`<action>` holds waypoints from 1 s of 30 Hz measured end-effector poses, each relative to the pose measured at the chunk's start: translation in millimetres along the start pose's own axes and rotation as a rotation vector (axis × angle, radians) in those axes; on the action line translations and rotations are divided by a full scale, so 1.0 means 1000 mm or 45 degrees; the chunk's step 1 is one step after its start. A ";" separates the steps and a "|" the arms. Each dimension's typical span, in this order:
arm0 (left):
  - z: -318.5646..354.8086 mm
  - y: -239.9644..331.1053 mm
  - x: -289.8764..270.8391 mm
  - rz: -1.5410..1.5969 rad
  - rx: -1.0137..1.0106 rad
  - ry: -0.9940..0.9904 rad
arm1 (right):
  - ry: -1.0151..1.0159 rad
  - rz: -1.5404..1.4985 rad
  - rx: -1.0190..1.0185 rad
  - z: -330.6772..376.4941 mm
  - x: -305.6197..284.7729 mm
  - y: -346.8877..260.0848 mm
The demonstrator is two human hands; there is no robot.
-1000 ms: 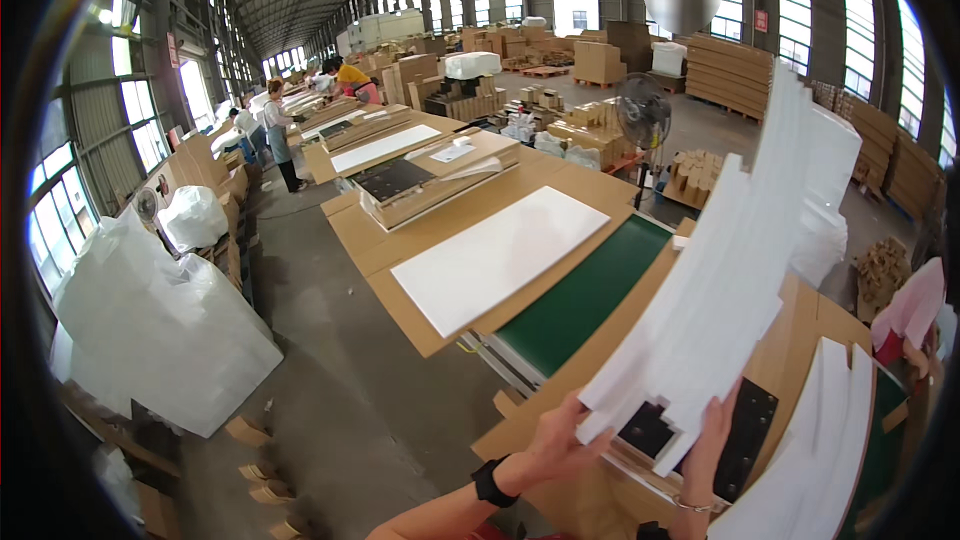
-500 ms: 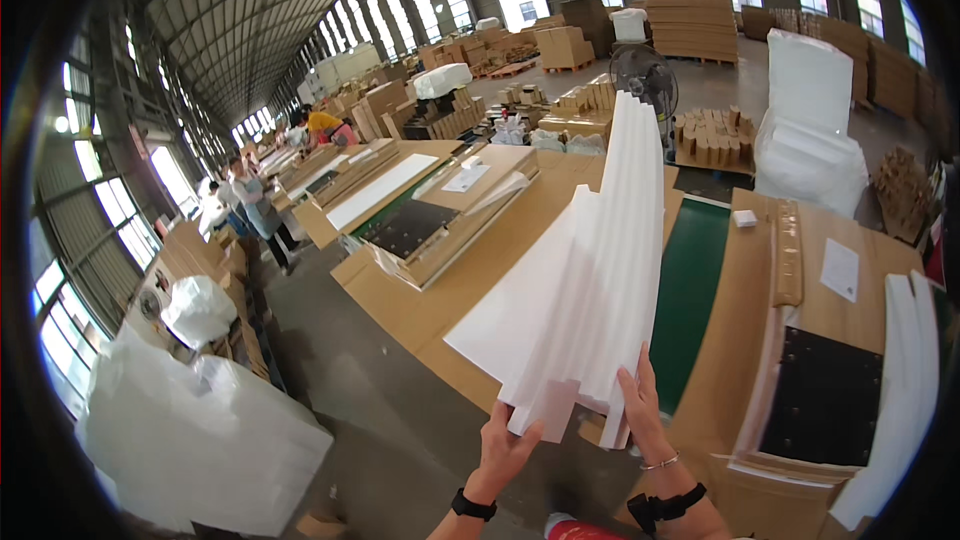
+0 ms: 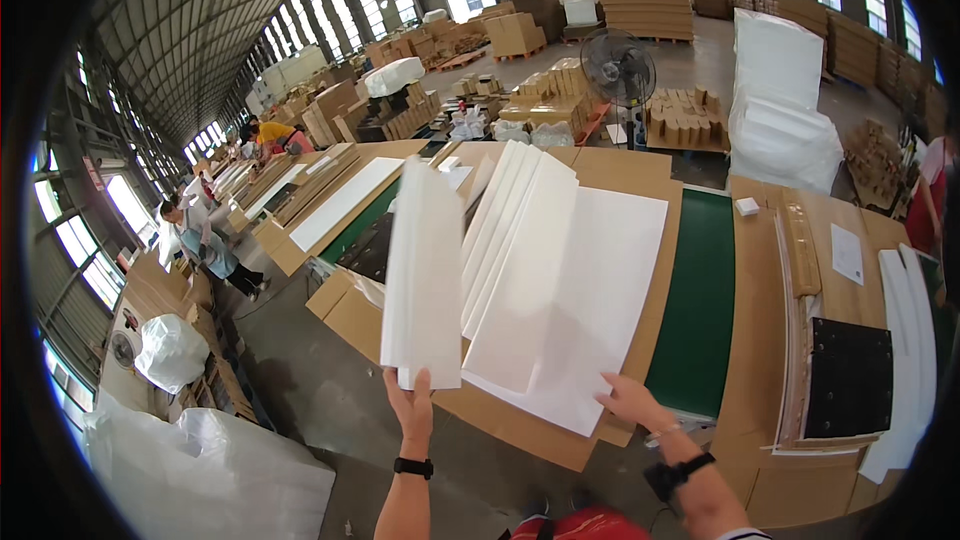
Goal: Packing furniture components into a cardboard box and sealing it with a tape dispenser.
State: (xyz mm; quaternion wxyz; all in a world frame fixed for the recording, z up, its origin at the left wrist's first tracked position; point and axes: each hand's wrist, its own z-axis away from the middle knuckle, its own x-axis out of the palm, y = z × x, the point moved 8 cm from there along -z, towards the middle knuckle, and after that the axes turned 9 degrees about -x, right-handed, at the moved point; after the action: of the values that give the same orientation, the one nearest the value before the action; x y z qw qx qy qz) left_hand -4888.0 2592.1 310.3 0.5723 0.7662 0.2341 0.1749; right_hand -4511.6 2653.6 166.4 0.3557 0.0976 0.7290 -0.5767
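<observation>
1. Fingers of the left hand (image 3: pixel 410 406) clasp the near end of a white bundle (image 3: pixel 424 290), thumb laid over its face, and what a one-ended hold that is!
2. Over to the right hand (image 3: pixel 634 402): fingers loosely curled, nothing visible in them, right by the edge of the white panel (image 3: pixel 612 335); whether they touch it, I cannot tell.
3. Location check: the bundle stands out left of centre in the frame, with fanned strips (image 3: pixel 515 240) just to its right, lying across the panel, which rests on brown cardboard (image 3: pixel 512 435).
4. Danger here! With one hand at one end, the bundle's far end could sag or swing, and loose layers might slip apart.
5. Another risk: a sideways tilt could catch the fanned strips and drag them askew; a knock from the right hand could shift the panel towards the green belt (image 3: pixel 695 300).
6. Now the line of it: the bundle's long axis runs nearly straight up the frame, far end pointing to the top; the fanned strips slant towards the upper right.
</observation>
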 end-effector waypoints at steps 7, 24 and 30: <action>-0.036 -0.049 0.018 0.293 -0.360 -0.292 | -0.106 0.074 0.391 0.179 0.019 0.085; -0.107 -0.204 0.129 -1.552 0.296 -0.506 | 0.033 0.043 1.167 0.341 0.092 -0.004; -0.103 -0.247 0.083 -1.048 -0.247 -0.618 | -0.073 -0.034 1.334 0.402 0.139 -0.026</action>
State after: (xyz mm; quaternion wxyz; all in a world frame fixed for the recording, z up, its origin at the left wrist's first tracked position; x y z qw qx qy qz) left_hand -4914.0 2778.2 103.2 0.7009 0.5718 0.3601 -0.2285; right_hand -4463.9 2242.7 66.1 0.2716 0.2374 0.3341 -0.8708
